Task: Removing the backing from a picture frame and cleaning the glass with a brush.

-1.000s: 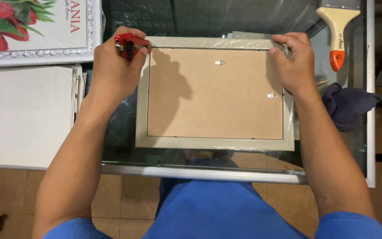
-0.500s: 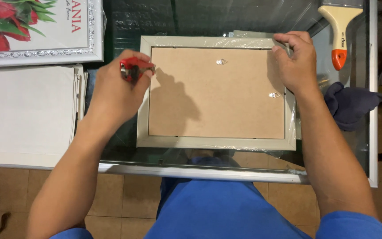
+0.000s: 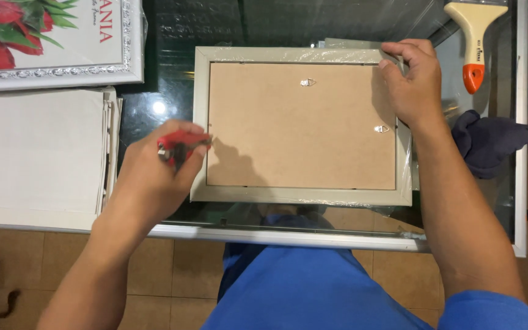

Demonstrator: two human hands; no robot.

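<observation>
**Frame, face down, on glass table**

I log one pale picture frame [image 3: 300, 195] lying back-up on the glass table [image 3: 459, 238], its brown backing board [image 3: 300, 134] showing two small metal hangers [image 3: 308, 82] and clear wrap along the rim. My left hand [image 3: 154, 177] is closed around a red-handled tool [image 3: 178, 146], its tip at the frame's left inner edge. My right hand [image 3: 414, 79] presses flat on the frame's upper right corner, fingers curled over the edge. Nearby: a stack of white boards [image 3: 38, 153] left, a framed flower print [image 3: 50, 43] upper left, a dark cloth [image 3: 490, 140] and a wooden-handled brush [image 3: 475, 36] right.
</observation>
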